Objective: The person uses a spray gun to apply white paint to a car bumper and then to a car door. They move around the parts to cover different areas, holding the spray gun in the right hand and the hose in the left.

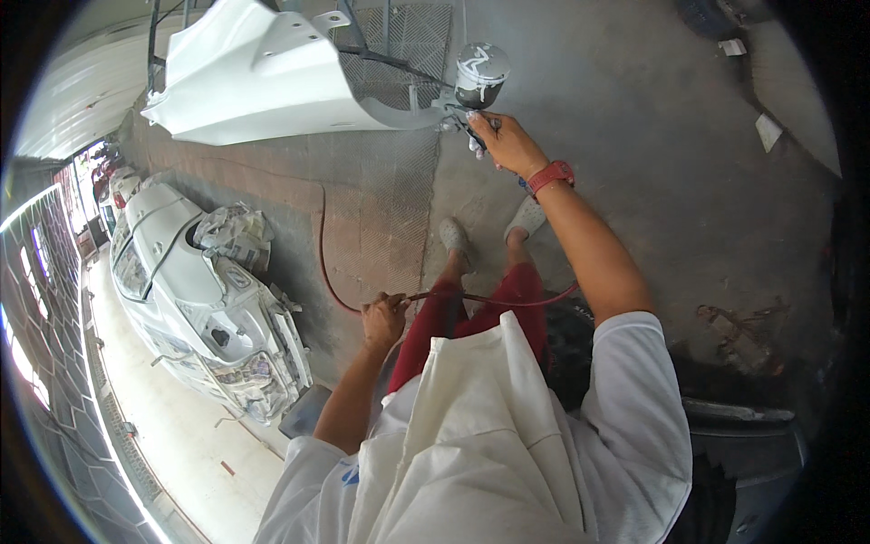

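Observation:
My right hand [507, 143] is closed round the handle of a spray gun [451, 107], its arm stretched forward. On top of the gun sits a dark cup [480, 77] with a pale lid streaked with white paint. Just left of the gun's nozzle is the edge of a white car fender [263, 77], propped on a dark metal stand [372, 54]. Near my left thigh, my left hand [384, 317] grips a red air hose [328, 272], which runs across my legs. Where the hose meets the gun does not show.
A partly masked white car body [190, 281] stands at the left, with plastic and paper on it. Below my right arm, scraps [743, 335] lie on the grey floor [634, 109]. A dark car part [743, 435] is at the lower right.

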Tool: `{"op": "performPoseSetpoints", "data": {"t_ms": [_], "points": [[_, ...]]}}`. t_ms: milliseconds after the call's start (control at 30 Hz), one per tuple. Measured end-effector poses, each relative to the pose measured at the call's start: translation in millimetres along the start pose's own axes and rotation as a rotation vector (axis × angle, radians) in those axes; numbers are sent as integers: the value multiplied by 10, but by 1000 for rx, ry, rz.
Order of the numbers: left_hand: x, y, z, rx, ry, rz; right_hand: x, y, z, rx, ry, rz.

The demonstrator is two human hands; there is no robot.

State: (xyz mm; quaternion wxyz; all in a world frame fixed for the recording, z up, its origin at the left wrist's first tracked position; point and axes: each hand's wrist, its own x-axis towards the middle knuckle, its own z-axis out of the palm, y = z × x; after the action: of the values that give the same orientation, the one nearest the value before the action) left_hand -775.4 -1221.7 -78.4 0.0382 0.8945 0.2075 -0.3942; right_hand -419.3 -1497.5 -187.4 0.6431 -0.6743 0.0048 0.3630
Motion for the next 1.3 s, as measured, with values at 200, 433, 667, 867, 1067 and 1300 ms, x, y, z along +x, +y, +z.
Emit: {"op": "performPoseSetpoints", "data": {"t_ms": [200, 433, 667, 867, 1067, 1300], "points": [[391, 61, 257, -57, 34, -32, 677, 908, 23, -25, 62, 51], [760, 163, 430, -169, 98, -69, 1368, 1965, 70, -111, 128, 40], [911, 222, 514, -155, 75, -100, 1600, 2514, 85, -313, 258, -39], [794, 182, 504, -63, 63, -34, 1169, 1704, 108, -205, 160, -54], [472, -63, 464, -30, -43, 87, 348, 6, -135, 90, -63, -135], [254, -357, 826, 60, -119, 237, -548, -1318, -282, -199, 244, -954]]}}
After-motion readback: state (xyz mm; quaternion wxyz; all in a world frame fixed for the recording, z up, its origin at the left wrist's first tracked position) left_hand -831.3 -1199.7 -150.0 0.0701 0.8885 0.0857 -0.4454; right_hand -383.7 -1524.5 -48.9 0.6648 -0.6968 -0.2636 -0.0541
